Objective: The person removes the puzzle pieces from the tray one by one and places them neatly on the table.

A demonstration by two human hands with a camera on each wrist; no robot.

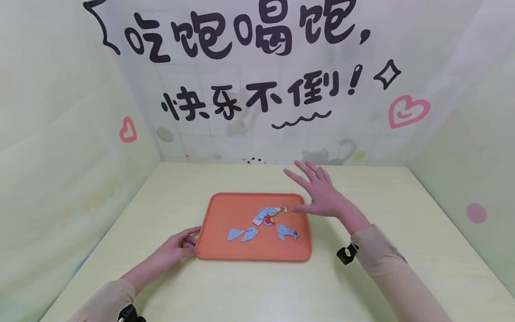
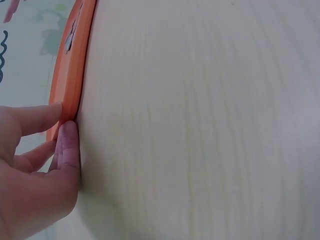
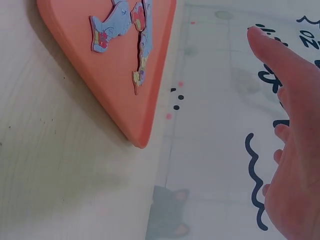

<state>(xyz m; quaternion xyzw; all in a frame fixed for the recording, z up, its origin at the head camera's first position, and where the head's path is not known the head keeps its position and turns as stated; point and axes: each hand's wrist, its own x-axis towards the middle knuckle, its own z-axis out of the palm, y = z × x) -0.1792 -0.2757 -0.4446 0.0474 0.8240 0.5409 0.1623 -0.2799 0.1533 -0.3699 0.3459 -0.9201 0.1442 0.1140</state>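
Note:
An orange-red tray (image 1: 225, 210) lies on the table with several flat light-blue puzzle pieces on it. A triangular piece (image 1: 234, 234) and a rounded one (image 1: 250, 234) lie side by side near the front. Toward the back a longer piece (image 1: 263, 213) sits against a red-patterned piece (image 1: 268, 220); a tailed piece (image 1: 286, 231) lies to the right. My left hand (image 1: 181, 245) grips the tray's front left corner, thumb and fingers at its rim (image 2: 75, 85). My right hand (image 1: 322, 194) is spread above the tray's back right edge, holding nothing.
The pale wood-look table (image 1: 257, 290) extends around the tray. A white cloth wall (image 1: 233, 147) with black lettering rises behind it, and fabric walls stand at left and right. Each wrist wears a small black camera, such as the right one (image 1: 347, 253).

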